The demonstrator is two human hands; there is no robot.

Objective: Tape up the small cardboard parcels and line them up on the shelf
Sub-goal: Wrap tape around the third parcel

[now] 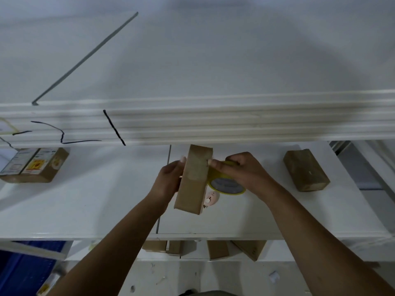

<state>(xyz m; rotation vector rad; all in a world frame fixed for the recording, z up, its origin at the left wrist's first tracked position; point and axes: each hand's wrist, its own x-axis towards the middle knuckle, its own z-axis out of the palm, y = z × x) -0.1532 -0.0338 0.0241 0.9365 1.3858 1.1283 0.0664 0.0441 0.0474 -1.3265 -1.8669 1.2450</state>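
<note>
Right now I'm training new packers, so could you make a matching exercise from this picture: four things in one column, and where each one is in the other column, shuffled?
Things
1. parcel being taped
2. yellow tape roll
3. plain brown parcel
4. labelled parcel

Places
A. lying at the left end of the shelf
B. gripped by the right hand
C. lying on the right side of the shelf
D. held by the left hand

Pairs: 1-D, 2-B, 3-C, 4-A
</note>
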